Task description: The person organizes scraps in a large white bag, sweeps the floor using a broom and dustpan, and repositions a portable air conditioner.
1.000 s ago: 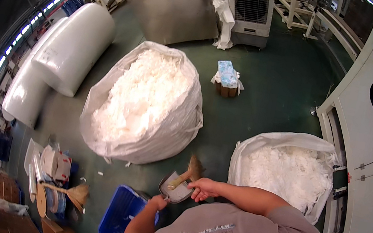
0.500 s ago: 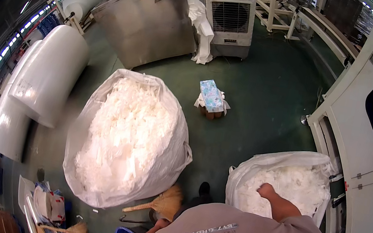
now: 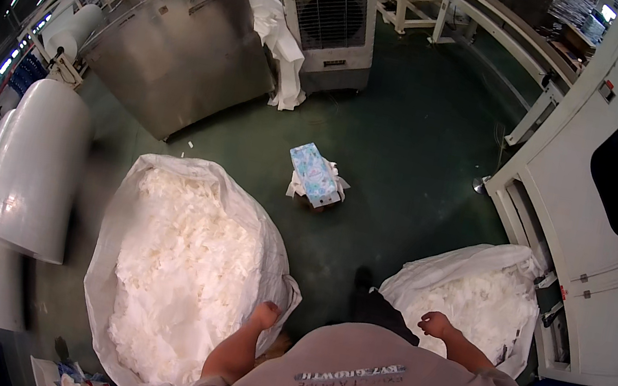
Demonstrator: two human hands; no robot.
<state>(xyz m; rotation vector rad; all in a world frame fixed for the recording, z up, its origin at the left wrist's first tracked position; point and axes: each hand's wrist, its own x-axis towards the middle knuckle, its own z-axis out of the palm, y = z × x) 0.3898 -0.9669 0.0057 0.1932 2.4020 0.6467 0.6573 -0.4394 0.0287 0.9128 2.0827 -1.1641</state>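
Observation:
My left hand (image 3: 266, 316) is raised over the right side of a large white sack (image 3: 272, 248), its fingers curled and nothing showing in them. White fluffy scraps (image 3: 176, 269) fill this sack to the top. At the right, my right hand (image 3: 434, 324) hangs over the near-left part of a smaller white sack (image 3: 413, 282), also full of white scraps (image 3: 476, 301). Its fingers are loosely closed, with no object visible. Whether either hand touches its sack, I cannot tell. Partly hidden behind my left forearm is a straw broom (image 3: 280, 345).
A blue patterned box (image 3: 316, 174) sits on a small support on the green floor ahead. Farther off stand a metal cabinet (image 3: 187, 39) and an air cooler (image 3: 329, 23). Large wrapped rolls (image 3: 36, 170) stand left; a white machine (image 3: 608, 279) borders the right.
My left hand has risen from beside the broom to the large sack's side. My right hand has shifted slightly toward the sack's near-left edge. The view has turned and moved.

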